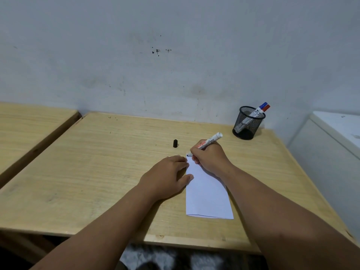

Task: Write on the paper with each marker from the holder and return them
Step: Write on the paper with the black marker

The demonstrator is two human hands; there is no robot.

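A folded white paper (208,195) lies on the wooden table (97,172). My right hand (209,158) grips an uncapped white marker (211,142), its black tip touching the paper's far left corner. My left hand (167,176) rests flat on the table, its fingers pressing the paper's left edge. The marker's black cap (175,143) stands upright on the table beyond my hands. A black mesh holder (247,122) at the far right holds a blue-capped marker (262,106) and a red-capped marker (265,108).
A second wooden table (29,125) stands to the left across a narrow gap. A white cabinet (331,145) flanks the right side. A grey marked wall (175,55) rises right behind the table.
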